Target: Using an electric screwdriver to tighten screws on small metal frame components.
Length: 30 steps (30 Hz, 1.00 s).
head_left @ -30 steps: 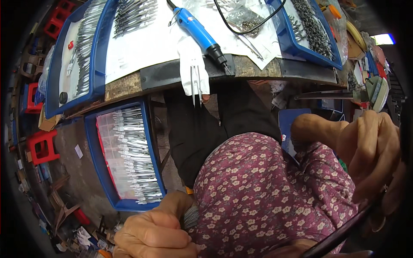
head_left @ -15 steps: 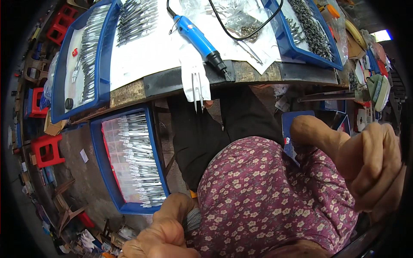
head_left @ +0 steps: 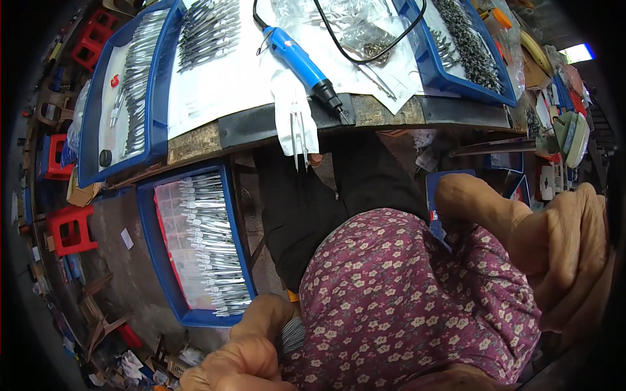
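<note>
My left hand point(head_left: 238, 365) is raised close to the view at the lower edge, its fingers curled closed and partly cut off by that edge. At the right rim is my right hand point(head_left: 570, 251), also lifted, with bent fingers pressed together. Whatever either hand holds is hidden. Both are well away from the workbench point(head_left: 261, 124). On the bench lies a blue electric screwdriver point(head_left: 297, 58) with a black cord, its bit pointing at the front edge. Beside it, a white strip point(head_left: 285, 98) with thin metal prongs point(head_left: 298, 140) hangs over the edge.
Blue trays of metal parts point(head_left: 156, 85) point(head_left: 450, 81) flank white paper point(head_left: 215, 98) on the bench. A lower blue tray point(head_left: 160, 260) holds many slim metal pieces. Red stools point(head_left: 70, 228) stand at left. A metal bar point(head_left: 489, 148) juts out below the bench at right.
Both hands stay raised and closed. My right hand and forearm have shifted very slightly to the left. The things on the bench have not moved.
</note>
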### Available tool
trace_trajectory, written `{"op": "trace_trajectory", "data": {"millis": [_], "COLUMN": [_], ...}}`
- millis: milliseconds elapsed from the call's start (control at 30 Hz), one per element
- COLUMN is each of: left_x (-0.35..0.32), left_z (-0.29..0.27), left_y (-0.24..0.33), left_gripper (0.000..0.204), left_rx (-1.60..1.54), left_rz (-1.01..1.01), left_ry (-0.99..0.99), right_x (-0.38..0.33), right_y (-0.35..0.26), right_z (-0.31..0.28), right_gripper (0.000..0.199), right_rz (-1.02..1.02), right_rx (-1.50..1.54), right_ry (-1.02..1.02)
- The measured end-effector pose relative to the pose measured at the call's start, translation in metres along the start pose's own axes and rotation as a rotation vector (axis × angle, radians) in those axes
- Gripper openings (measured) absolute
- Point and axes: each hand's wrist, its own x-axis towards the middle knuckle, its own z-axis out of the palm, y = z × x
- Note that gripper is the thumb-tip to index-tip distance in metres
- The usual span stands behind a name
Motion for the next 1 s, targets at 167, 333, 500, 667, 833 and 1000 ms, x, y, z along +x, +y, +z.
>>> {"op": "trace_trajectory", "data": {"millis": [167,333,500,667,833,1000], "left_x": [-0.007,-0.010,-0.004,-0.008,-0.006,-0.044], "left_z": [0.003,0.004,0.005,0.000,-0.009,-0.044], "left_y": [0.001,0.005,0.009,0.003,0.005,-0.008], "left_gripper": [0.010,0.013,0.017,0.022,0.041,0.019], "left_rx": [0.051,0.009,-0.080,-0.078,-0.077,-0.032], "left_rz": [0.006,-0.018,0.017,0.044,0.014,0.024], "left_ry": [0.070,0.062,0.051,0.039,-0.064,0.089], "right_x": [0.000,0.004,0.013,0.010,0.015,0.021], "right_y": [0.001,0.002,-0.001,0.006,0.012,0.049], "right_z": [-0.001,0.000,-0.003,-0.010,-0.013,-0.045], "right_gripper": [0.007,0.006,0.006,0.005,0.005,0.021], "right_rz": [0.041,0.077,0.106,0.144,0.187,0.521], "right_rx": [-0.020,-0.032,-0.066,-0.061,-0.062,-0.821], "right_ry": [0.009,0.005,-0.011,-0.023,-0.015,0.392]}}
